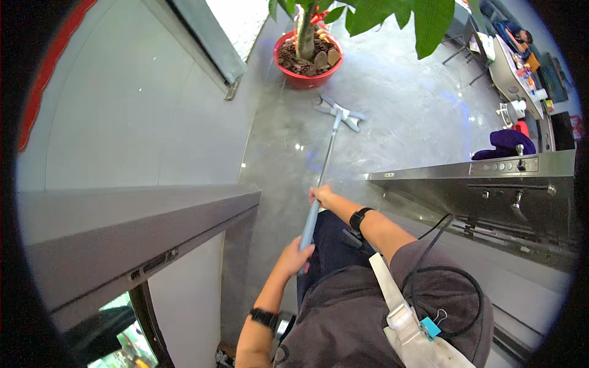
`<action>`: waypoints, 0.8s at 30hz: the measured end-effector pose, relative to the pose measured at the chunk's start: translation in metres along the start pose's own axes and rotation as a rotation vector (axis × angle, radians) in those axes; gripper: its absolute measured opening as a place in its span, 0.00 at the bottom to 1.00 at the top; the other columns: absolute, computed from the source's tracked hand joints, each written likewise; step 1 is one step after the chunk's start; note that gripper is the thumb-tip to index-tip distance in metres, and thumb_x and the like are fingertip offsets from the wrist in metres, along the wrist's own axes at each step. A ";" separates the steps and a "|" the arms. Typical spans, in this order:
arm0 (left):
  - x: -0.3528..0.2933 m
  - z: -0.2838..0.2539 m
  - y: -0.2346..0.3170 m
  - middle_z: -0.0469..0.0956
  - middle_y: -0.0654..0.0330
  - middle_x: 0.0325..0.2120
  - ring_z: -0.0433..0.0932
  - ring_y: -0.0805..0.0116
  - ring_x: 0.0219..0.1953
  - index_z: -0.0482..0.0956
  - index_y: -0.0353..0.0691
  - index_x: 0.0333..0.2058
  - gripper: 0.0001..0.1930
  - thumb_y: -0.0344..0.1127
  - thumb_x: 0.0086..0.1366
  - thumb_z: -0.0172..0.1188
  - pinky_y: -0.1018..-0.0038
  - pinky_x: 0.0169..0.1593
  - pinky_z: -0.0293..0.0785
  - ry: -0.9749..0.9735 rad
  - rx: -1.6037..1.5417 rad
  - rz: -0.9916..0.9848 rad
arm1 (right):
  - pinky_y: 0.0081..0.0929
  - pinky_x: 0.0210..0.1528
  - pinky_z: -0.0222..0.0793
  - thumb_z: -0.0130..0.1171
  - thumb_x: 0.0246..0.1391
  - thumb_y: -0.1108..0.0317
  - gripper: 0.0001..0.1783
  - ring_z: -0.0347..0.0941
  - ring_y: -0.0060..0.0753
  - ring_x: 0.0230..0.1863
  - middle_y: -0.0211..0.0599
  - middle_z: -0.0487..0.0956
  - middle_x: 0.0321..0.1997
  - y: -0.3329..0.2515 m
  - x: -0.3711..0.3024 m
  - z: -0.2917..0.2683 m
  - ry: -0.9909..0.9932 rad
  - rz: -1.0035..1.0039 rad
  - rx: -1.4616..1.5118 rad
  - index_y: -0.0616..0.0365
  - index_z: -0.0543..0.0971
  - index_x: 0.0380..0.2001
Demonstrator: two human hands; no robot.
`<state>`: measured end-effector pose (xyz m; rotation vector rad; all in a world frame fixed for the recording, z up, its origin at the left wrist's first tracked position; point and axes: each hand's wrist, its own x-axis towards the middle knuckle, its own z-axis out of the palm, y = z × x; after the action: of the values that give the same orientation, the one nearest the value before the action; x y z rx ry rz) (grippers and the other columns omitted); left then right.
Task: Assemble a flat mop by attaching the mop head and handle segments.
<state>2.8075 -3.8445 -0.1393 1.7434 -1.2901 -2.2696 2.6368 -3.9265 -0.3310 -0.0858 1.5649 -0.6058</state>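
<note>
I hold a long-handled mop (329,150) that reaches forward over the grey floor. Its blue and white head (342,113) spreads in an X shape on the floor, close to a red plant pot (307,80). My left hand (296,257) is wrapped round the thick light-blue grip near my body. Farther up the pole, my right hand (321,195) is closed on it. Both wrists carry dark bands. The lower end of the handle is partly hidden by my left hand.
In the pot grows a leafy plant (305,40). An open metal door (478,175) with a lock stands at right, a grey door frame (153,239) at left. Beyond are a cluttered table (512,73) and a purple cloth (506,144). A black cable loops by my right arm.
</note>
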 end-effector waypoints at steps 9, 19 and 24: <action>-0.253 -0.041 -0.050 0.70 0.62 0.16 0.70 0.75 0.14 0.65 0.38 0.49 0.26 0.32 0.47 0.58 0.77 0.21 0.68 0.154 0.125 -0.413 | 0.58 0.49 0.58 0.49 0.51 0.56 0.30 0.62 0.63 0.48 0.64 0.62 0.48 0.111 -0.050 0.060 -0.522 0.578 0.258 0.58 0.53 0.52; -0.447 -0.025 -0.101 0.75 0.50 0.25 0.74 0.53 0.29 0.67 0.48 0.48 0.31 0.37 0.39 0.61 0.69 0.35 0.69 0.363 0.351 -0.501 | 0.53 0.50 0.57 0.49 0.51 0.58 0.32 0.60 0.61 0.49 0.60 0.60 0.50 0.189 -0.071 0.144 -0.328 0.476 -0.003 0.59 0.49 0.53; -0.495 -0.011 -0.111 0.74 0.50 0.22 0.74 0.54 0.25 0.68 0.48 0.48 0.31 0.40 0.39 0.62 0.69 0.31 0.69 0.382 0.449 -0.469 | 0.46 0.34 0.68 0.38 0.45 0.81 0.12 0.67 0.49 0.35 0.54 0.68 0.33 0.278 0.059 0.150 -0.575 0.563 -0.386 0.70 0.61 0.37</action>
<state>3.0567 -3.5512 0.1908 2.7177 -1.5055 -1.7463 2.8573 -3.7622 -0.4963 -0.0937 1.0500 0.1666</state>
